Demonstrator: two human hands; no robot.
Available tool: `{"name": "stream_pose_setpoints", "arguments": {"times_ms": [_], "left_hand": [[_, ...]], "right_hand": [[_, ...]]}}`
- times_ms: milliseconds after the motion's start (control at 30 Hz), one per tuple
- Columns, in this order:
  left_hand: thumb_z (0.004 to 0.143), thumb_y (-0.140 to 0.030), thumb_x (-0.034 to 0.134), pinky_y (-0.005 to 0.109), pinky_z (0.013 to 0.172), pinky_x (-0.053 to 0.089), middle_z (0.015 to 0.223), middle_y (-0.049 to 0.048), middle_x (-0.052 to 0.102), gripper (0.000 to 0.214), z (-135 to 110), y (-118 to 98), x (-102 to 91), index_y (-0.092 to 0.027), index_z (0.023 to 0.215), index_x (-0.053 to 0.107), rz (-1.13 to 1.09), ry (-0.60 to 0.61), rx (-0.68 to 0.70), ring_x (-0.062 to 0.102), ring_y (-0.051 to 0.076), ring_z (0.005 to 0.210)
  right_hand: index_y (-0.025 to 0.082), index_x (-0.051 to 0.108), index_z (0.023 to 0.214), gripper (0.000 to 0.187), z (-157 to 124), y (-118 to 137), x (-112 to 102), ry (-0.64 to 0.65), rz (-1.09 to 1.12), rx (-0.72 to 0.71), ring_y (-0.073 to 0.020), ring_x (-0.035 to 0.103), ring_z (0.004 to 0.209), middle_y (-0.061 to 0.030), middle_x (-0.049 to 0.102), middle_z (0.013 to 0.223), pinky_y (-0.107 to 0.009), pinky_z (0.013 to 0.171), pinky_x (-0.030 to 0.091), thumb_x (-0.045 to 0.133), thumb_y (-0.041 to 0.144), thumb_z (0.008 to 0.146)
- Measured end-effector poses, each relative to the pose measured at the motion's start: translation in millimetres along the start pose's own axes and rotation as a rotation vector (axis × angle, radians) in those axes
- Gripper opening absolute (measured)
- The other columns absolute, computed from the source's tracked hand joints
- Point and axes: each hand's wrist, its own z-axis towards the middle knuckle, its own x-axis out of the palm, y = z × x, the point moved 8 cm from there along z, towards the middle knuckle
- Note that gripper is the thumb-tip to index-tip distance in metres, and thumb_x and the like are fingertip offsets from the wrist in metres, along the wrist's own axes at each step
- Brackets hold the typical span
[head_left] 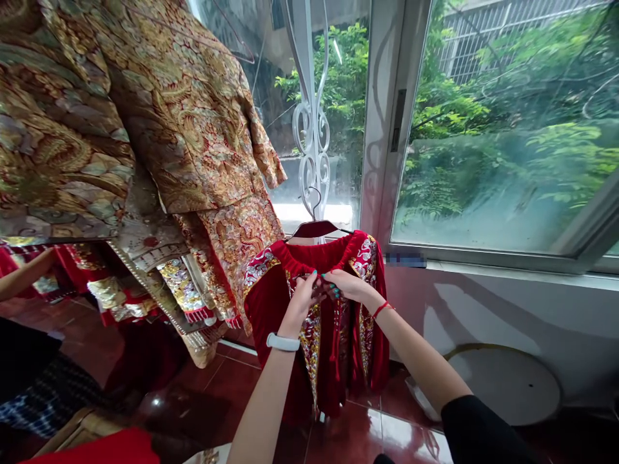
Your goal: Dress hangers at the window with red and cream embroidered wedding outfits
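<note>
A red velvet garment (271,316) with gold embroidery hangs on a hanger (314,227) just below centre. The left hand (304,298) and right hand (349,283) meet at its chest, fingertips pinched on the front opening, seemingly working a fastening. Such small work calls for one hand steadying the cloth while the other pinches. A gold brocade jacket (193,129) hangs at 10 o'clock, with a window (507,129) at 2 o'clock.
</note>
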Motion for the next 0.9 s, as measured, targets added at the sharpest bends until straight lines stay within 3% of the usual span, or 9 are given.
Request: {"name": "stream_pose_setpoints", "arguments": {"times_ms": [100, 233, 367, 433, 567, 667, 767, 900], "left_hand": [[0.084, -0.029, 0.064, 0.029, 0.064, 0.054, 0.068, -0.0025, 0.062, 0.019, -4, 11, 12.2, -0.020, 0.084, 0.047, -0.047, 0.035, 0.006, 0.065, 0.014, 0.063], [0.084, -0.030, 0.063, 0.024, 0.057, 0.051, 0.063, -0.0024, 0.060, 0.017, -1, 5, 28.3, -0.018, 0.080, 0.051, -0.074, 0.089, 0.007, 0.063, 0.013, 0.058], [0.082, -0.027, 0.063, 0.019, 0.051, 0.044, 0.061, -0.0050, 0.056, 0.017, -3, -10, 25.5, -0.020, 0.076, 0.048, -0.056, 0.128, 0.023, 0.056, 0.008, 0.052], [0.079, -0.026, 0.065, 0.017, 0.045, 0.036, 0.054, -0.0079, 0.048, 0.018, -9, -12, 23.1, -0.019, 0.073, 0.049, -0.002, 0.166, 0.011, 0.045, 0.006, 0.042], [0.074, -0.027, 0.069, 0.019, 0.040, 0.019, 0.047, -0.0114, 0.035, 0.023, -26, -8, 22.5, -0.019, 0.067, 0.050, 0.118, 0.211, -0.006, 0.028, 0.004, 0.037], [0.068, -0.023, 0.072, 0.022, 0.049, 0.031, 0.055, -0.0071, 0.049, 0.020, -36, -15, 27.4, -0.018, 0.070, 0.053, 0.269, 0.223, 0.135, 0.042, 0.008, 0.049], [0.065, -0.025, 0.073, 0.025, 0.056, 0.033, 0.062, -0.0047, 0.054, 0.022, -42, -24, 31.5, -0.017, 0.078, 0.056, 0.507, 0.182, 0.313, 0.046, 0.012, 0.058], [0.063, -0.031, 0.076, 0.026, 0.052, 0.024, 0.054, -0.0087, 0.041, 0.028, -45, -28, 30.7, -0.020, 0.072, 0.051, 0.662, 0.057, 0.395, 0.036, 0.011, 0.052]], "right_hand": [[0.020, 0.040, 0.051, 0.039, -11, 6, -15, -0.141, -0.308, -0.030, -0.0104, 0.036, 0.046, 0.0041, 0.039, 0.045, -0.026, 0.051, 0.029, 0.047, 0.012, 0.088], [0.020, 0.043, 0.054, 0.037, -24, 31, -21, -0.245, -0.598, -0.109, -0.0141, 0.048, 0.058, -0.0016, 0.050, 0.057, -0.028, 0.061, 0.033, 0.048, 0.011, 0.089], [0.018, 0.052, 0.058, 0.033, -31, 56, -31, -0.349, -0.758, -0.204, -0.0186, 0.056, 0.078, -0.0093, 0.060, 0.078, -0.030, 0.074, 0.038, 0.045, 0.013, 0.090], [0.017, 0.059, 0.061, 0.033, -31, 64, -33, -0.344, -0.720, -0.308, -0.0186, 0.056, 0.085, -0.0096, 0.062, 0.087, -0.030, 0.078, 0.041, 0.045, 0.017, 0.090], [0.016, 0.067, 0.070, 0.034, -27, 64, -22, -0.157, -0.468, -0.411, -0.0140, 0.053, 0.069, -0.0041, 0.061, 0.075, -0.026, 0.067, 0.043, 0.044, 0.026, 0.091], [0.015, 0.069, 0.083, 0.039, -30, 65, -9, -0.013, -0.454, -0.428, -0.0135, 0.050, 0.065, -0.0020, 0.058, 0.071, -0.027, 0.066, 0.043, 0.035, 0.030, 0.096], [0.016, 0.067, 0.096, 0.036, -40, 76, 4, 0.173, -0.609, -0.510, -0.0152, 0.054, 0.079, -0.0040, 0.061, 0.088, -0.031, 0.080, 0.045, 0.031, 0.019, 0.095], [0.016, 0.065, 0.092, 0.034, -54, 91, 19, 0.372, -0.995, -0.672, -0.0177, 0.053, 0.084, -0.0067, 0.062, 0.092, -0.034, 0.081, 0.044, 0.034, 0.005, 0.087]]}}
